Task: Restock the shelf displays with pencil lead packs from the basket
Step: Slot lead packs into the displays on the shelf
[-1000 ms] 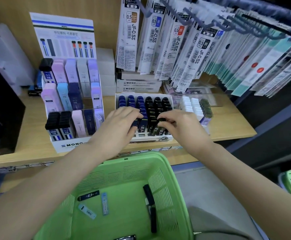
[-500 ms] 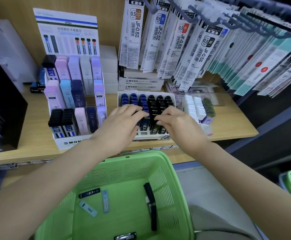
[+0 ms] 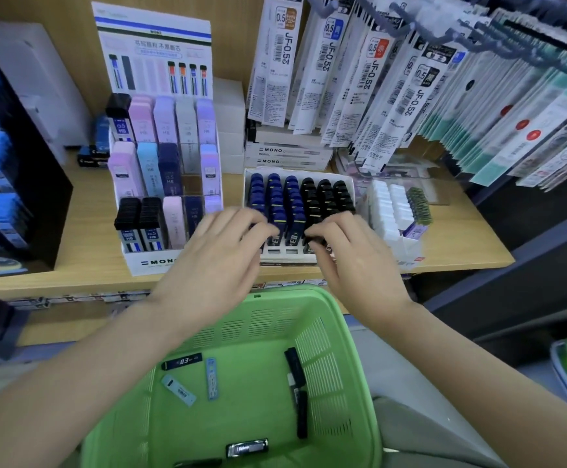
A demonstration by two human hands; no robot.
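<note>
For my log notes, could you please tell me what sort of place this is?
Most likely a stationery shop aisle: hanging refill packs on pegs, a MONO lead display on the wooden shelf, a green basket.

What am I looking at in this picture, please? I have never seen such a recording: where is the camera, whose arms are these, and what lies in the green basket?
There is no machine here: a person works with two bare hands. The single camera sits on the person's head and looks forward and down, so both arms enter from the bottom edge. The left hand and the right hand reach to a white tray of upright blue and black pencil lead packs on the light wooden shelf. The fingertips are at the front packs; blur hides whether they pinch one. Below the shelf is a green plastic basket with a few loose packs on its floor, among them a black pack marked 0.3. Left of the tray stands a white tiered MONO display. Long white refill packets hang above.
</note>
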